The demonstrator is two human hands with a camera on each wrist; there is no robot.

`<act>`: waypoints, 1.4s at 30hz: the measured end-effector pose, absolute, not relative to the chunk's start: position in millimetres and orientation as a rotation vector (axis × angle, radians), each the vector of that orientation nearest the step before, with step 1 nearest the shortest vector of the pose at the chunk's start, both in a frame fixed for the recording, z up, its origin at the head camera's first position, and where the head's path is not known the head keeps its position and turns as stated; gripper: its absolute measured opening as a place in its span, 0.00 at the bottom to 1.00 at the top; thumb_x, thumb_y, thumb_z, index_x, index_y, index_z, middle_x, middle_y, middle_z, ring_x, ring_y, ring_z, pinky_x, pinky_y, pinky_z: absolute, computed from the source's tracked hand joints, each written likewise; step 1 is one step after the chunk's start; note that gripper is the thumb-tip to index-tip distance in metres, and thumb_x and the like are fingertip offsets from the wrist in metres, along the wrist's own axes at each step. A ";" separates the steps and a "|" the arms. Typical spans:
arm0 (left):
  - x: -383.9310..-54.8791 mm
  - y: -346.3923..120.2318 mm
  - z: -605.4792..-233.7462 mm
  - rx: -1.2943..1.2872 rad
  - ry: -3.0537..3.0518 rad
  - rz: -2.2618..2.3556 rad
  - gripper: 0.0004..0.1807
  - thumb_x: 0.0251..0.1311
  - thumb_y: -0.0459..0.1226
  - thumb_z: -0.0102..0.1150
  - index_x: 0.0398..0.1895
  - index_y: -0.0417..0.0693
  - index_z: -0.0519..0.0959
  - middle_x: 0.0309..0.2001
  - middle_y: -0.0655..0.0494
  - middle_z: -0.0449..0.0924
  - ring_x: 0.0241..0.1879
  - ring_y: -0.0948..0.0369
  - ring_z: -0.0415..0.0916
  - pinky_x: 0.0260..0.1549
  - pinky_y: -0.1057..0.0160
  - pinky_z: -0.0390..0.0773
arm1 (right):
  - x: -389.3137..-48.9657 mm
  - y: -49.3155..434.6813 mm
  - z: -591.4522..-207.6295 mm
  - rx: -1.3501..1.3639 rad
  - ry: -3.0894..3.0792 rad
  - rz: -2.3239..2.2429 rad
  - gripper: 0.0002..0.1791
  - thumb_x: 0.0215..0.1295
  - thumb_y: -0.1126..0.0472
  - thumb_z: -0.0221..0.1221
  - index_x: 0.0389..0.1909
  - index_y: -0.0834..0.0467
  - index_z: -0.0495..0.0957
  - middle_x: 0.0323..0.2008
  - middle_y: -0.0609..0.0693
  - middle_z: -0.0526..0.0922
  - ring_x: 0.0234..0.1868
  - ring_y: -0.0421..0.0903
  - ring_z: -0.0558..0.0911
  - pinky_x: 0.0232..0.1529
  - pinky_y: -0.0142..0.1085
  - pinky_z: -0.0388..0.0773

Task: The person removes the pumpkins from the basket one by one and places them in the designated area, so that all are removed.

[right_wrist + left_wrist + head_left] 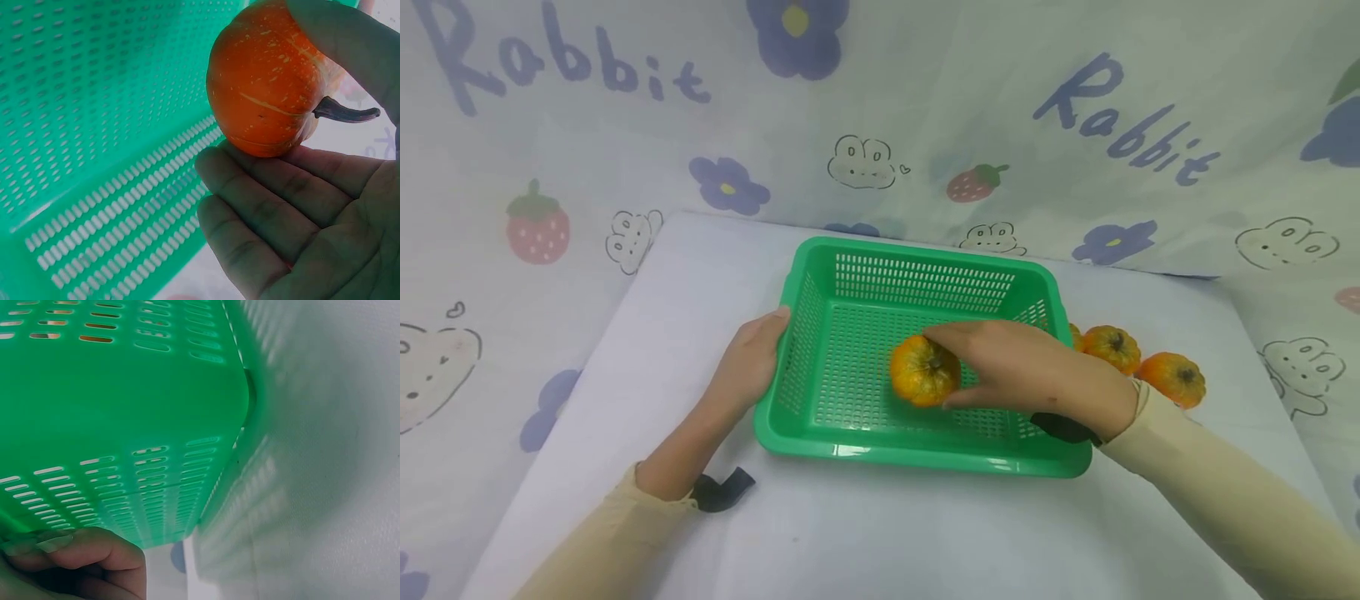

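A green plastic basket (925, 459) with slotted walls stands on the white table. My left hand (751, 354) grips its left rim, and in the left wrist view the curled fingers (94, 547) lie against the slotted side. Inside the basket's outline, a small orange pumpkin (917, 371) is pinched by my right hand (1011, 367) between thumb and fingers. From the right wrist, the pumpkin (262, 81) shows its dark stem turned toward the palm, while two outstretched fingers sit below it.
Just past the basket's right side lie more small pumpkins: one (1111, 348) near the rim, another (1172, 377) farther right, and a third (1076, 336) partly hidden behind the basket. A patterned cloth (910, 100) hangs behind the white table (820, 542).
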State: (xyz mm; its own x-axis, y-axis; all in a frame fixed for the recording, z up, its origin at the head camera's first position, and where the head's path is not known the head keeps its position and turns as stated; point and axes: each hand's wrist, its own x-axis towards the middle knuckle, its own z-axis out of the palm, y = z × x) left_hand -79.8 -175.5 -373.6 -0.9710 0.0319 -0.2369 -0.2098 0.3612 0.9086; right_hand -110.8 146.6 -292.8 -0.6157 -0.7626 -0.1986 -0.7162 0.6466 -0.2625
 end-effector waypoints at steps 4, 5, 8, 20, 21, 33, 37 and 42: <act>-80.0 -174.5 -374.3 -0.165 2.408 1.653 0.38 0.82 0.60 0.25 0.66 0.40 0.73 0.41 0.40 0.79 0.36 0.50 0.82 0.35 0.54 0.86 | -107.6 163.6 -288.4 -1.156 2.605 -0.215 0.44 0.57 0.45 0.79 0.70 0.60 0.74 0.63 0.52 0.82 0.57 0.51 0.84 0.56 0.48 0.83; -79.9 -174.4 -374.1 -0.168 2.408 1.650 0.38 0.82 0.60 0.25 0.66 0.40 0.73 0.41 0.40 0.79 0.37 0.50 0.82 0.35 0.54 0.86 | -106.6 167.7 -287.0 -1.148 2.610 -0.215 0.44 0.56 0.45 0.79 0.70 0.60 0.74 0.63 0.52 0.82 0.57 0.51 0.84 0.56 0.48 0.83; -79.5 -174.7 -373.1 -0.179 2.411 1.639 0.38 0.82 0.60 0.25 0.66 0.40 0.73 0.41 0.41 0.79 0.37 0.50 0.81 0.36 0.54 0.85 | -102.8 180.7 -283.3 -1.129 2.632 -0.202 0.44 0.56 0.47 0.79 0.70 0.61 0.74 0.63 0.53 0.82 0.57 0.52 0.84 0.54 0.49 0.84; -78.6 -174.4 -370.4 -0.201 2.404 1.623 0.40 0.81 0.61 0.25 0.68 0.40 0.72 0.41 0.41 0.79 0.37 0.51 0.81 0.36 0.56 0.85 | -84.2 233.7 -269.5 -0.962 2.746 -0.187 0.46 0.56 0.43 0.78 0.72 0.57 0.73 0.63 0.56 0.82 0.55 0.56 0.84 0.48 0.55 0.85; -78.5 -174.5 -370.3 -0.203 2.407 1.617 0.40 0.81 0.62 0.25 0.69 0.40 0.72 0.41 0.41 0.78 0.37 0.51 0.80 0.36 0.56 0.85 | -82.6 238.5 -268.1 -0.918 2.759 -0.181 0.46 0.56 0.42 0.78 0.72 0.56 0.73 0.62 0.56 0.82 0.53 0.55 0.84 0.41 0.54 0.86; -78.0 -173.9 -367.5 -0.188 2.428 1.593 0.40 0.81 0.61 0.23 0.67 0.38 0.72 0.40 0.41 0.78 0.36 0.51 0.80 0.35 0.56 0.84 | -71.4 292.2 -262.1 -0.787 2.817 -0.239 0.50 0.54 0.43 0.79 0.74 0.58 0.70 0.64 0.59 0.81 0.52 0.53 0.85 0.50 0.56 0.84; -78.1 -174.3 -367.3 -0.188 2.433 1.589 0.40 0.81 0.61 0.23 0.69 0.38 0.71 0.40 0.41 0.78 0.36 0.51 0.80 0.35 0.56 0.84 | -69.2 304.3 -264.2 -0.723 2.828 -0.190 0.51 0.54 0.40 0.78 0.74 0.58 0.70 0.62 0.63 0.81 0.50 0.56 0.86 0.49 0.58 0.84; -78.7 -174.6 -367.8 -0.185 2.425 1.593 0.41 0.81 0.62 0.23 0.70 0.39 0.70 0.40 0.41 0.79 0.36 0.51 0.81 0.34 0.56 0.85 | -65.5 319.4 -269.7 -0.632 2.833 -0.147 0.53 0.55 0.38 0.77 0.73 0.66 0.70 0.63 0.69 0.79 0.57 0.67 0.82 0.54 0.64 0.79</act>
State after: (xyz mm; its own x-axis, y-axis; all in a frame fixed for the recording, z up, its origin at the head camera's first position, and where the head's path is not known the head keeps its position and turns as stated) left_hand -78.7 -174.6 -367.8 -0.9648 0.0223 -0.2622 -0.2318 0.3999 0.8868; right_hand -65.5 319.4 -269.7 -0.8793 -0.4299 -0.2051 -0.4063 0.9016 -0.1481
